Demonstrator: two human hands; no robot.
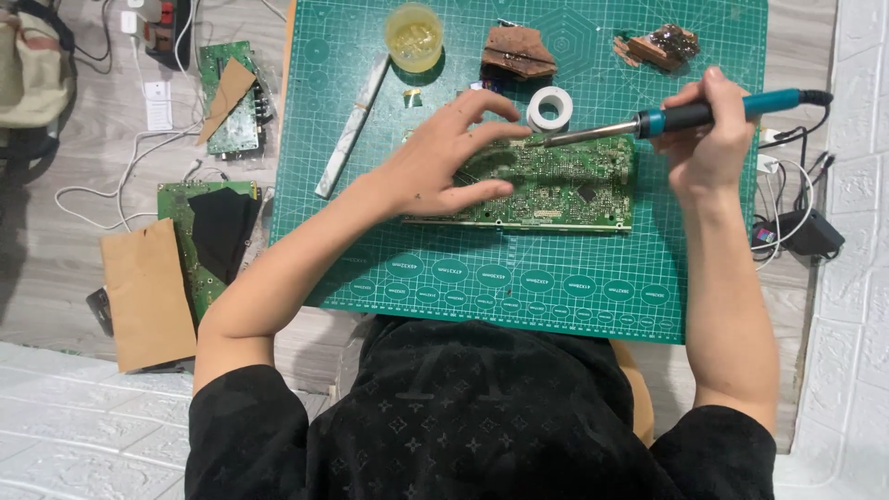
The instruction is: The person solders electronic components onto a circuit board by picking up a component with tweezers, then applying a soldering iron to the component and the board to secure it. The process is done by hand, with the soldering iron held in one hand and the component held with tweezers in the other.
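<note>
Overhead view of a soldering station, read from left to right. At far left, off the mat, spare circuit boards [231,97] and a second board [199,243] partly covered by black material and brown card [146,294] lie on the floor, set aside and well apart from the work. The green cutting mat [519,287] serves as the bench surface and carries everything in use. The left hand [435,167] lies flat on the near-left part of the green circuit board [556,185], fingers spread, its grip open and closed around nothing; this pressing posture appears intended to keep the board from sliding. Beyond the board stand a yellowish round pot [414,35], a white tape roll [550,107] and brown scrap pieces [517,51], all within reach. The right hand [711,139] has its grip closed around the blue handle of the soldering iron [685,116], held like a pen so that the metal tip slants down to the board's far edge. The iron's cable trails off to the right.
</note>
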